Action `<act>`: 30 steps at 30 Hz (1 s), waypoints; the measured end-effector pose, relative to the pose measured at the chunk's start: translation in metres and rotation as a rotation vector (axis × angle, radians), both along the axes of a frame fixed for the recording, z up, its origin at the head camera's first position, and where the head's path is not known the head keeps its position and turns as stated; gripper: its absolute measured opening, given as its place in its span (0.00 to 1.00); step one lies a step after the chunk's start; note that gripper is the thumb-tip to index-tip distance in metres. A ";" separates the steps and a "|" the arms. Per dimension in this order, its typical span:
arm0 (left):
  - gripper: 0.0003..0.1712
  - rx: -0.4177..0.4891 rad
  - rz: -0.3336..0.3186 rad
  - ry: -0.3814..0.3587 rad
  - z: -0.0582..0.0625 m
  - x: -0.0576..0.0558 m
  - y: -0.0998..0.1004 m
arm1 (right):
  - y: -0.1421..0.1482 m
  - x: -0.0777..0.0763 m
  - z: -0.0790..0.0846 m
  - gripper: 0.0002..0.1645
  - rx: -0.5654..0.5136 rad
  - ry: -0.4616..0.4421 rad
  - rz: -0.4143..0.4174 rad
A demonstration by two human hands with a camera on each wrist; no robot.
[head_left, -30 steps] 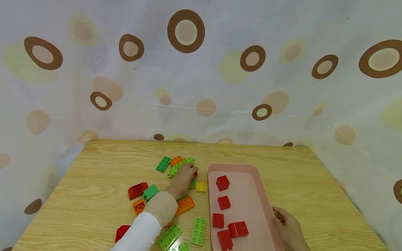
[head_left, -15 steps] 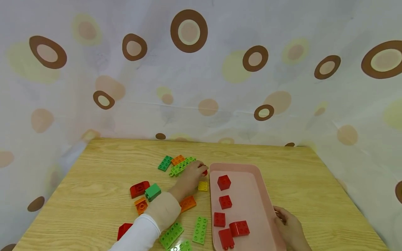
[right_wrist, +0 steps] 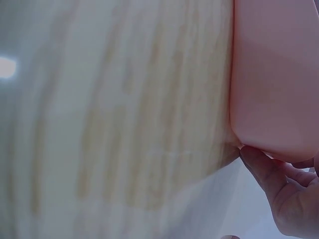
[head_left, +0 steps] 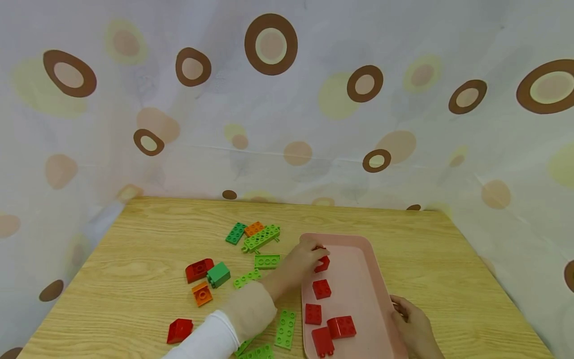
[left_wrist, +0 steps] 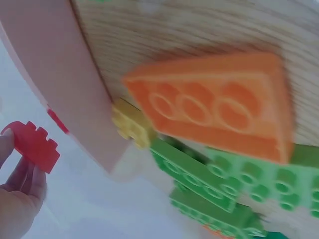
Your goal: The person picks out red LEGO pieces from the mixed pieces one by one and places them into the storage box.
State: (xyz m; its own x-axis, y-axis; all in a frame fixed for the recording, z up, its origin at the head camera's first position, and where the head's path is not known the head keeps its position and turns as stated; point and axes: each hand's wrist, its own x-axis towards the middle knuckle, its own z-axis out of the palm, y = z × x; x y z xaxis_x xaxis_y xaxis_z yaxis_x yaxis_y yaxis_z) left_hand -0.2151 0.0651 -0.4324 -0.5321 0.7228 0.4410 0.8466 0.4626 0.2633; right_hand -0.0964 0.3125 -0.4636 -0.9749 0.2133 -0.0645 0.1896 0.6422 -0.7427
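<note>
A red toy brick with a curved side (left_wrist: 37,147) is pinched between the thumb and fingers of my left hand (head_left: 299,263). That hand reaches over the left rim of the pink tray (head_left: 358,279), near its far end, and partly covers a red brick lying inside. Several other red bricks, among them a square one (head_left: 321,289) and a curved one (head_left: 342,327), lie on the tray's floor. On the tray's right side, my right hand (head_left: 414,324) grips the edge with curled fingers; the right wrist view shows its fingers (right_wrist: 264,167) against the tray's wall.
Left of the tray, loose bricks lie on the wooden table (head_left: 134,259): a red arched one (head_left: 199,270), a green one (head_left: 218,274), an orange one (head_left: 202,294), a red sloped one (head_left: 180,331) and several light green ones. A yellow brick (left_wrist: 132,122) sits close beside the tray.
My left hand has moved right from among the loose bricks by the light green long piece to over the tray, carrying the red brick. My right hand stays at the tray's edge.
</note>
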 end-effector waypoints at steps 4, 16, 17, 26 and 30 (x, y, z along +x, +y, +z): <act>0.14 -0.070 -0.040 0.010 0.002 0.011 0.016 | 0.001 0.000 -0.001 0.19 0.015 -0.001 0.007; 0.13 -0.240 -0.153 -0.050 0.001 0.033 0.044 | 0.002 -0.001 0.001 0.18 0.080 0.025 0.030; 0.13 -0.252 -0.155 -0.056 0.000 0.034 0.045 | 0.002 -0.001 0.001 0.18 0.078 0.020 0.029; 0.17 -0.339 -0.159 -0.182 -0.008 0.040 0.055 | 0.001 0.000 0.000 0.18 0.052 0.004 0.021; 0.17 -0.366 -0.149 -0.217 -0.011 0.042 0.058 | 0.002 0.000 -0.002 0.18 0.051 0.009 0.020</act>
